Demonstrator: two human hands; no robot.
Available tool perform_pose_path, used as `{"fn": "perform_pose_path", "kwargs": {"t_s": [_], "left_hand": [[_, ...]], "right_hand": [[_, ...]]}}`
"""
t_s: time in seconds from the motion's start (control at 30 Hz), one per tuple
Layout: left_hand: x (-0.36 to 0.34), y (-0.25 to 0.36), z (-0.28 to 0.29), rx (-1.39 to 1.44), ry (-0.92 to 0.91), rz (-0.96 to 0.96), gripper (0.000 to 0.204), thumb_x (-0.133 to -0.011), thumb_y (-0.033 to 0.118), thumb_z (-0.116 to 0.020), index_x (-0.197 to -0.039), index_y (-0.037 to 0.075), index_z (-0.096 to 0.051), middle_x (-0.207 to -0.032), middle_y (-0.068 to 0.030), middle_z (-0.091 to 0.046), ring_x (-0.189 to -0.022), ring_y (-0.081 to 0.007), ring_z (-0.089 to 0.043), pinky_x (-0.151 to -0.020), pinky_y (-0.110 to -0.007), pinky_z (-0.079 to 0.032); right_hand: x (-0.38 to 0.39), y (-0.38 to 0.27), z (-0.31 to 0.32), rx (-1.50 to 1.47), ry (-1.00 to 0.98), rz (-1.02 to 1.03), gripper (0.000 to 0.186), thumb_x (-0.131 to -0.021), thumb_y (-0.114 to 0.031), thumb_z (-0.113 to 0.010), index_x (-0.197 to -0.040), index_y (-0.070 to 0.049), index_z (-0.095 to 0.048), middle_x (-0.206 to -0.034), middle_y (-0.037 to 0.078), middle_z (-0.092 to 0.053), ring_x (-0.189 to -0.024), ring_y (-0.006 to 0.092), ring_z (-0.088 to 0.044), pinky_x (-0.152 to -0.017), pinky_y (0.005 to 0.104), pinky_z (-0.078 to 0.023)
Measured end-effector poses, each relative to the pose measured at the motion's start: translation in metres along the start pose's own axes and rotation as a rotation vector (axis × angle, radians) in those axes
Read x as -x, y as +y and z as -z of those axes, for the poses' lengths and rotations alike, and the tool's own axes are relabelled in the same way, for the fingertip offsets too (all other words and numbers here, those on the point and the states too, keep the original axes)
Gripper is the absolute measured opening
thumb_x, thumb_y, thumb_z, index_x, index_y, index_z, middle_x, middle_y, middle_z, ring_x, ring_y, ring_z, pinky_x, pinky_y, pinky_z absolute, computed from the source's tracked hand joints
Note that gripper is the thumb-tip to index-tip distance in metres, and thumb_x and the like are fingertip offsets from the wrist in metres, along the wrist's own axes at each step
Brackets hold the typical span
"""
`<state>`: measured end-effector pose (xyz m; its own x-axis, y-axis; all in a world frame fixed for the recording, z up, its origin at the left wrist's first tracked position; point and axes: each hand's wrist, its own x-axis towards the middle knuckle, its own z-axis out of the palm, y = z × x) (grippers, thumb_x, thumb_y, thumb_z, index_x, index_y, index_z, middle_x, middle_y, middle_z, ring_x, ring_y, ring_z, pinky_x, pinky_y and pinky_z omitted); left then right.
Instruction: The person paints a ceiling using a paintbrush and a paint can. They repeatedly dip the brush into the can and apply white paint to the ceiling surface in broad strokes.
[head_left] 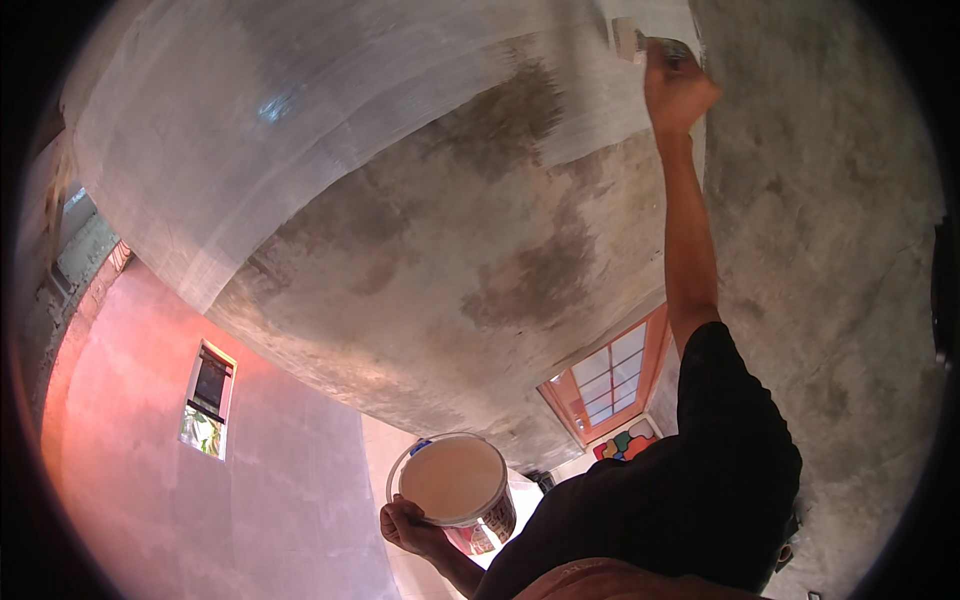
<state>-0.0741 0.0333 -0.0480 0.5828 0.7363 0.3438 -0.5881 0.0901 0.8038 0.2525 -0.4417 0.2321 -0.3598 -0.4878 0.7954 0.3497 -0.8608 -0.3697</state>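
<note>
My right arm in a black sleeve reaches up to the top of the view, where my right hand [682, 98] is closed around the handle of a wide flat paintbrush [626, 40]. The pale bristles lie at the wall, close to its corner on the right. Low in the middle, my left hand [408, 527] grips the edge of a bucket [490, 523] nearly full of cream-coloured paint [455, 478]. The grey wall [400, 260] has a pale coated band across its upper part, and bare mottled plaster below.
A bare grey wall [820, 220] stands close on my right. Beyond, there is an orange-framed door [612, 378] with glass panes and a multicoloured mat [626, 441] by it. At the left, a pinkish wall [290, 470] has a small narrow window [208, 400].
</note>
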Motion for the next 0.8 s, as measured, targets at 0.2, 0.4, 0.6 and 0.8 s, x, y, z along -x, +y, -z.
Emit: {"fn": "perform_pose_path", "kwargs": {"t_s": [0.2,0.4,0.6,0.8], "left_hand": [[-0.001,-0.007,0.01,-0.026,-0.009,0.023,0.041,-0.098,0.019,-0.048,-0.058,0.01,-0.039,-0.048,-0.002,-0.041,-0.048,-0.0089,-0.035,-0.055,-0.025,-0.032],[0.001,-0.003,0.026,-0.028,-0.02,-0.062,0.043,-0.097,0.019,-0.049,-0.057,0.01,-0.038,-0.048,-0.0016,-0.04,-0.048,-0.009,-0.034,-0.052,-0.024,-0.029],[0.004,0.0,0.046,-0.067,-0.007,-0.1,0.043,-0.097,0.022,-0.051,-0.057,0.009,-0.038,-0.049,-0.0009,-0.037,-0.048,-0.0094,-0.034,-0.05,-0.025,-0.027],[0.004,0.005,0.044,-0.097,0.071,-0.139,0.043,-0.097,0.022,-0.051,-0.058,0.01,-0.037,-0.05,-0.0003,-0.037,-0.049,-0.0092,-0.034,-0.048,-0.024,-0.027]], "right_hand": [[0.087,-0.104,-0.031,-0.071,-0.145,0.213,0.023,-0.077,-0.025,-0.07,-0.09,-0.006,-0.069,-0.073,0.01,-0.068,-0.057,0.0212,-0.065,-0.05,0.031,-0.051],[0.158,-0.281,-0.003,-0.75,-0.175,0.161,0.024,-0.076,-0.017,-0.071,-0.095,-0.004,-0.065,-0.066,0.007,-0.062,-0.048,0.0176,-0.055,-0.045,0.0311,-0.042],[0.168,-0.352,0.022,-1.057,-0.584,-0.072,0.015,-0.078,-0.014,-0.07,-0.089,-0.005,-0.067,-0.062,0.008,-0.064,-0.048,0.0145,-0.059,-0.048,0.0294,-0.046],[0.14,-0.281,-0.016,-1.215,-0.436,-0.286,0.013,-0.082,-0.009,-0.07,-0.071,-0.002,-0.068,-0.069,0.01,-0.069,-0.06,0.0133,-0.067,-0.056,0.0254,-0.052]]}}
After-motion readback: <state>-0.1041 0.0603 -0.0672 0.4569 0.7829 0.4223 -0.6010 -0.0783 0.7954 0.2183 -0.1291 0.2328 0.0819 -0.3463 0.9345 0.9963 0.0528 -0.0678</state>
